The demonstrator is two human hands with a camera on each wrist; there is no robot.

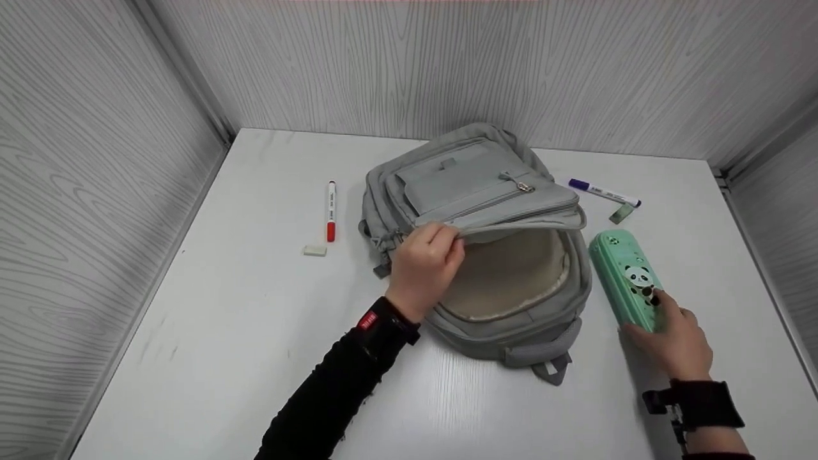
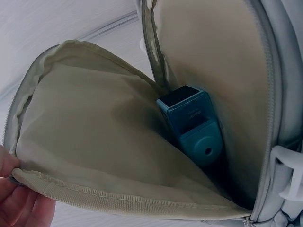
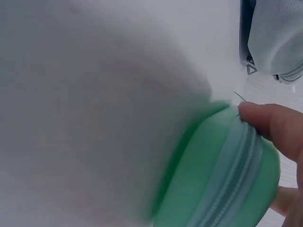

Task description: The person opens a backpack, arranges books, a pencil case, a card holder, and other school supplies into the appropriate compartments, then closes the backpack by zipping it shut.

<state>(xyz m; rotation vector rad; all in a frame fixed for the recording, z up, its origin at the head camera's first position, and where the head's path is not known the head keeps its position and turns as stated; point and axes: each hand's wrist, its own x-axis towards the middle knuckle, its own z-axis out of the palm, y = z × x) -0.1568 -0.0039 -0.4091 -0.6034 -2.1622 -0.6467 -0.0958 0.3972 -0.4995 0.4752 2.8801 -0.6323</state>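
Observation:
A grey backpack lies on the table, its main compartment unzipped and showing a beige lining. My left hand pinches the edge of the front flap and holds it raised. Inside, in the left wrist view, sits a teal pencil sharpener with a round hole. Right of the bag, my right hand grips the near end of a green pencil case with a panda on its lid. The right wrist view shows the thumb against the zipper side of the case.
Left of the bag lie a red-capped marker and a pale eraser. Beyond the pencil case are a blue-capped marker and a small green block. Grey wood-grain panels border the white table.

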